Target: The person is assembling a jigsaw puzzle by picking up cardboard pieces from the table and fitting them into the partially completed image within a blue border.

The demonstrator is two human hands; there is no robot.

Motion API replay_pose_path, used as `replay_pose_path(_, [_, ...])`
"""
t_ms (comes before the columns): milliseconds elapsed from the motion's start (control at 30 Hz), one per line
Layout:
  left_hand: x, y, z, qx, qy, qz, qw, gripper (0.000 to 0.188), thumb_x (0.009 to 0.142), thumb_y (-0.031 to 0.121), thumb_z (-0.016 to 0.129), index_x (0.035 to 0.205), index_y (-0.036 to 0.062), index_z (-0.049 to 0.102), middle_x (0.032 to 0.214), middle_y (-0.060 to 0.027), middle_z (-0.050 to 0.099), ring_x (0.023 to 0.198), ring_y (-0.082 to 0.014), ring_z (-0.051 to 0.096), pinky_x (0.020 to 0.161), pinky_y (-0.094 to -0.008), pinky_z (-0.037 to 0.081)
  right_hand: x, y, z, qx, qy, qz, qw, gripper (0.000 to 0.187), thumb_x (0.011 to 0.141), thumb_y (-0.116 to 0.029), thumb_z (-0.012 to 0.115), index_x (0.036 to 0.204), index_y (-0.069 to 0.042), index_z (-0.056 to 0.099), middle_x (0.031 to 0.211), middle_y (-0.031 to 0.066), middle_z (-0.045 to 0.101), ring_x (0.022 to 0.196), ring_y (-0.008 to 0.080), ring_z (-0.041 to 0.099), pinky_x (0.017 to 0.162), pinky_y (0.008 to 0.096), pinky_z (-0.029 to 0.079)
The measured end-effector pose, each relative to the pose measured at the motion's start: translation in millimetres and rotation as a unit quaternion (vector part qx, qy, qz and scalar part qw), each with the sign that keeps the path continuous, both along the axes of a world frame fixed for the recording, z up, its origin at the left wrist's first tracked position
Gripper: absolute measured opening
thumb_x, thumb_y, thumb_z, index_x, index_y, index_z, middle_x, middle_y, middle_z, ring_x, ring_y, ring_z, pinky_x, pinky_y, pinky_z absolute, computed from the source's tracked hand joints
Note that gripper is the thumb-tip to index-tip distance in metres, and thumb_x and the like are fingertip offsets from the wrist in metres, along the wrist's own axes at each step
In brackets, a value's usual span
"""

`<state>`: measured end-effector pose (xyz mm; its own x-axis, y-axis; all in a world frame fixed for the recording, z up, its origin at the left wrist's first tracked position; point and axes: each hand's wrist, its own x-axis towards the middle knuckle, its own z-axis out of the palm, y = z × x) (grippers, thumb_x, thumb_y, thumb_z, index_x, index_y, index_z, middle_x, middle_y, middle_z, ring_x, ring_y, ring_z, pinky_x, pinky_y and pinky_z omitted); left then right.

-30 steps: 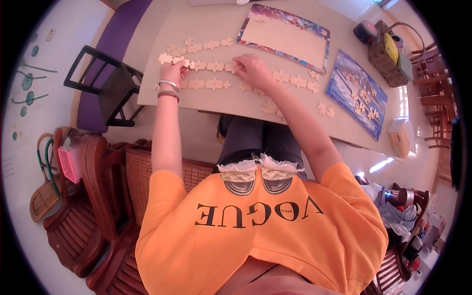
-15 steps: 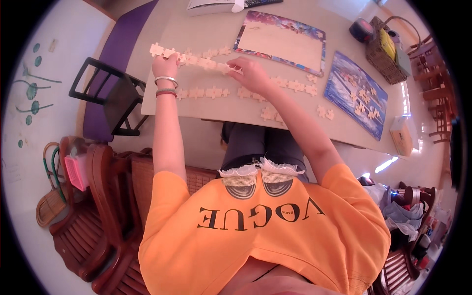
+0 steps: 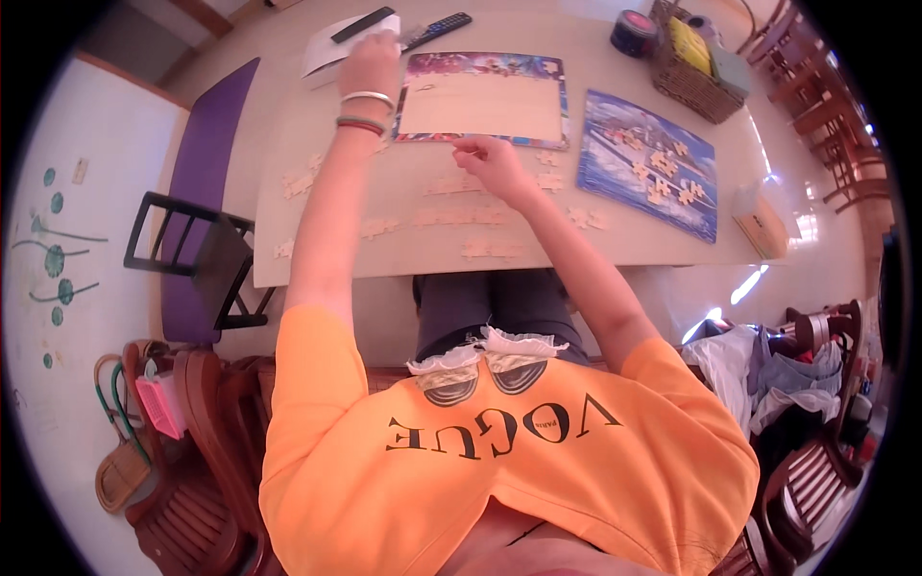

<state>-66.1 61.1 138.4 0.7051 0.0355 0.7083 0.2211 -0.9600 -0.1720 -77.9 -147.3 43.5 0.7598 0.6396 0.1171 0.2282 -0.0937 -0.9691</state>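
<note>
My left hand (image 3: 370,65) reaches to the far side of the table, over a white box (image 3: 323,50) and beside a black remote control (image 3: 438,31). Its fingers are blurred. My right hand (image 3: 492,165) is closed, fingers curled, near the lower rim of a framed puzzle board (image 3: 483,140); anything small in its grip is hidden. The board has a colourful border around a bare pale middle. Below it, joined rows of pale puzzle pieces (image 3: 459,218) lie on the table, some partly covered by my forearms.
A blue picture board (image 3: 603,154) with loose puzzle pieces (image 3: 663,163) on it lies to the right. Beyond stand a wicker basket (image 3: 684,84) and a dark round tin (image 3: 635,34). A small wooden box (image 3: 760,223) sits by the right edge. A black chair (image 3: 197,252) stands left.
The strip of joined puzzle pieces no longer stretches between my hands. My left hand has moved away to the white box; my right hand is near the puzzle board's lower rim. The view has shifted.
</note>
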Motion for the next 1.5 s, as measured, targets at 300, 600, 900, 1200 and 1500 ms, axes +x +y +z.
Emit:
replay_pose_path(300, [23,-116,-71,0.044,0.119,-0.122,0.984,0.006,0.074,0.010,0.054,0.079,0.0083,0.054,0.077,-0.0058,0.058,0.077,-0.0202,0.060,0.058,-0.0304,0.052,45,-62,-1,0.214,0.397,-0.055,0.891,0.042,0.092,-0.019,0.046,0.121,0.011,0.037,0.115,0.0201,0.051,0.101,0.0270,0.056,0.079,0.0353,0.051])
replay_pose_path(600, [6,-94,-88,-0.179,0.213,-0.131,0.951,0.043,0.080,0.032,0.058,0.115,0.0075,0.053,0.119,-0.0120,0.053,0.109,-0.0286,0.050,0.091,-0.0421,0.041,65,-78,-3,0.227,0.382,-0.097,0.891,0.044,0.090,-0.017,0.050,0.121,0.011,0.037,0.112,0.0240,0.050,0.104,0.0285,0.054,0.082,0.0337,0.050])
replay_pose_path(900, [-7,-59,-114,-0.200,0.316,-0.049,0.926,0.051,0.087,0.044,0.046,0.134,0.0239,0.039,0.144,-0.0077,0.026,0.130,-0.0324,0.026,0.103,-0.0503,0.024,108,-79,-11,-0.142,-0.183,-0.180,0.956,0.047,0.073,-0.014,0.063,0.116,-0.001,0.052,0.107,0.0159,0.059,0.103,0.0286,0.054,0.087,0.0353,0.044])
replay_pose_path(1200, [2,-58,-121,-0.188,0.331,-0.036,0.924,0.050,0.087,0.042,0.046,0.133,0.0222,0.041,0.143,-0.0084,0.028,0.130,-0.0321,0.026,0.102,-0.0490,0.026,125,-69,-13,-0.256,-0.260,-0.090,0.927,0.047,0.071,-0.013,0.062,0.116,-0.003,0.052,0.107,0.0143,0.060,0.105,0.0318,0.050,0.089,0.0383,0.042])
replay_pose_path(1500, [31,-68,-100,-0.217,0.281,-0.041,0.934,0.036,0.082,0.027,0.054,0.115,0.0116,0.056,0.117,-0.0128,0.053,0.107,-0.0326,0.050,0.091,-0.0398,0.042,159,-63,-13,-0.243,-0.322,-0.114,0.908,0.047,0.071,-0.007,0.058,0.117,-0.007,0.049,0.109,0.0143,0.055,0.104,0.0329,0.050,0.088,0.0394,0.043])
